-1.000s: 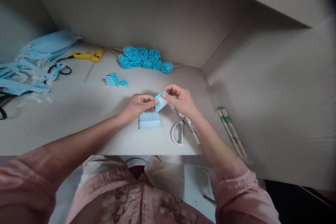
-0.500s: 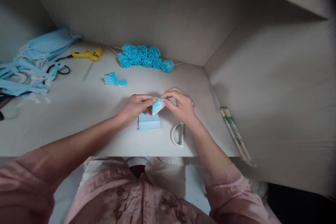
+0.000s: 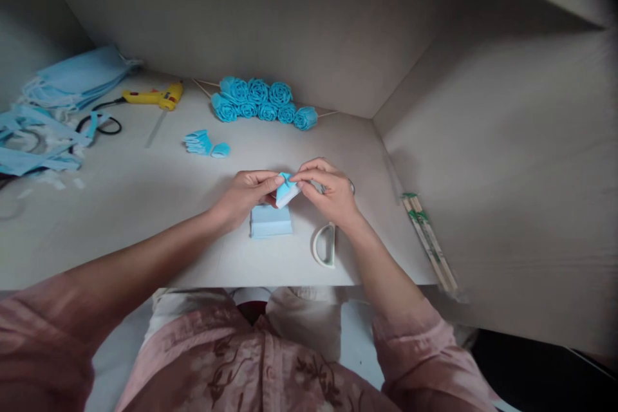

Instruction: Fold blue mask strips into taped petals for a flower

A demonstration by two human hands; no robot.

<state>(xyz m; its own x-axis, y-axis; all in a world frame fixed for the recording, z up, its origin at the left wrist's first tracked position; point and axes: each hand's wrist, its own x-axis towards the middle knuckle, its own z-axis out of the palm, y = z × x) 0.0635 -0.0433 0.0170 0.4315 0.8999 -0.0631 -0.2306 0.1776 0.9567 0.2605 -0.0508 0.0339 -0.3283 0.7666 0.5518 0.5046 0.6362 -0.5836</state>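
Note:
A small folded piece of blue and white mask fabric (image 3: pixel 286 192) is held between both hands above the table. My left hand (image 3: pixel 248 194) pinches its left side, thumb on top. My right hand (image 3: pixel 331 190) grips its right edge between thumb and fingers. Just below lies a stack of light blue fabric squares (image 3: pixel 271 222). To the right of the stack is a white D-shaped ring-like item (image 3: pixel 324 246), perhaps a tape roll or protractor. Something round and shiny is partly hidden behind my right hand.
Blue fabric roses (image 3: pixel 258 102) on sticks lie at the back. Folded blue petals (image 3: pixel 197 142) sit nearer. At left are a yellow glue gun (image 3: pixel 153 96), stacked face masks (image 3: pixel 80 77) and cut strips (image 3: pixel 41 141). Packaged wooden sticks (image 3: pixel 429 241) lie along the right wall.
The fabric piece has been turned and folded, so more of its blue face shows on top. Both hands stay pinched on it. The view has shifted slightly.

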